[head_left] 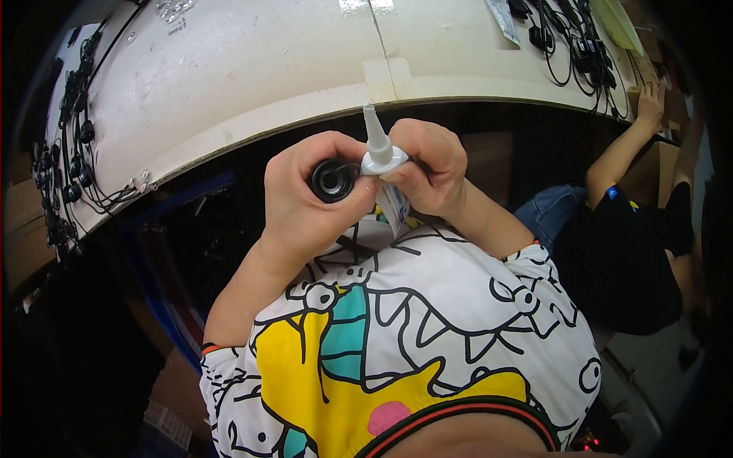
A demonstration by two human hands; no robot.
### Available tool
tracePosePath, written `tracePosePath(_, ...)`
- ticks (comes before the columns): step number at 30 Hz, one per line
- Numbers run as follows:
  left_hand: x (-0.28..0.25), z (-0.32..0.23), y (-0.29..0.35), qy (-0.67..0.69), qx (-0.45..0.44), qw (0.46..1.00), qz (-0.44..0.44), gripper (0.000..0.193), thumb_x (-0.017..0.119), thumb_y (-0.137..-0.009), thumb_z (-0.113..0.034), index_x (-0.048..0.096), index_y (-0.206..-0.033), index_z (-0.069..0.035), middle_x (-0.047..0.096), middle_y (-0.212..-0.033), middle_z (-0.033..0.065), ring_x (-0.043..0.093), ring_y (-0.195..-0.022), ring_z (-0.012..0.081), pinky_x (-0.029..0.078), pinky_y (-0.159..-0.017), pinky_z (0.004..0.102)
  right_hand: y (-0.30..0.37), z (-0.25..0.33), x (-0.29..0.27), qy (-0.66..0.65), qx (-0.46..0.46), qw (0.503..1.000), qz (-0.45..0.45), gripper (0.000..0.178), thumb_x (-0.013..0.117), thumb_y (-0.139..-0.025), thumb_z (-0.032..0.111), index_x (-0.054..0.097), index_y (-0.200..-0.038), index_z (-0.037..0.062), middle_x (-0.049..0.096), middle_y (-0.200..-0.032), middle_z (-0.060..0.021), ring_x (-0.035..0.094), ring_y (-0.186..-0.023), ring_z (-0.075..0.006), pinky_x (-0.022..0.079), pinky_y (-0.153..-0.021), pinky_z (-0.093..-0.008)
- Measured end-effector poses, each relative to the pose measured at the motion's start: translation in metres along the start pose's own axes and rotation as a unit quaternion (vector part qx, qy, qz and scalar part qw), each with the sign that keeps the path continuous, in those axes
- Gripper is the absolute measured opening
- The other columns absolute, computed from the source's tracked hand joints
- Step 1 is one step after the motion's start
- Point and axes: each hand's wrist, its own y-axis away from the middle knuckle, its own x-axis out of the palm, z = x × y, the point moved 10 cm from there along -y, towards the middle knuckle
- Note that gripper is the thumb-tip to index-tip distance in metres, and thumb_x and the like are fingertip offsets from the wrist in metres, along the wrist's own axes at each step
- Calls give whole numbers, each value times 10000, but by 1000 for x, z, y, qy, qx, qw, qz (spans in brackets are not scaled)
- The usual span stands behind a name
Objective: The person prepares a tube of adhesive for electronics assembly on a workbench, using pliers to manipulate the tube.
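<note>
In front of my chest, just off the table's near edge, my left hand (307, 191) is curled round a black round part (332, 181). This part looks like a cap, with a ringed hollow facing up. My right hand (429, 166) pinches a white squeeze tube (393, 204) just below its shoulder. The tube's long tapered nozzle (374, 131) points up and away from me, and its tip looks uncovered. My left fingertips come right up against the tube's shoulder, beside the black part. The tube's lower end is partly hidden below my hands.
A white table (252, 69) with a taped seam stretches ahead. Bundled black cables (76, 164) lie along its left side, with more cables (580, 49) at the far right. A co-worker in black (618, 259) sits to the right, one hand near cardboard boxes.
</note>
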Motion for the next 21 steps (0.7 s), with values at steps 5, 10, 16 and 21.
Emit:
tracePosePath(5,4,-7,-3,5,45,998,44,268,675,-652,-61,578,-898,-18,548,-774,34,517,-718,96,423,-676,205,1,-5,-11,-28,82,996,2,169,601,-824,154,565,-749,7,533,-644,-22,481,-560,-73,381,-498,-207)
tracePosePath(10,-7,13,1,102,45,989,99,387,647,-696,-108,506,-1044,-18,473,-951,41,446,-866,131,364,-781,207,5,-26,-7,-271,317,902,111,226,542,-856,237,550,-752,37,502,-643,19,420,-559,-21,317,-493,-153)
tracePosePath(16,-10,30,11,170,18,983,73,680,732,-577,78,448,-1188,-15,498,-902,25,471,-838,80,406,-753,183,14,-31,15,-537,378,742,136,299,443,-910,296,500,-746,52,424,-499,32,312,-390,-28,272,-409,-198)
tracePosePath(21,-9,40,17,214,-32,971,104,562,690,-652,48,457,-1161,-12,562,-969,86,551,-878,118,451,-804,221,14,-32,22,-593,377,696,148,376,357,-936,348,420,-656,105,371,-447,62,267,-359,-27,264,-406,-199)
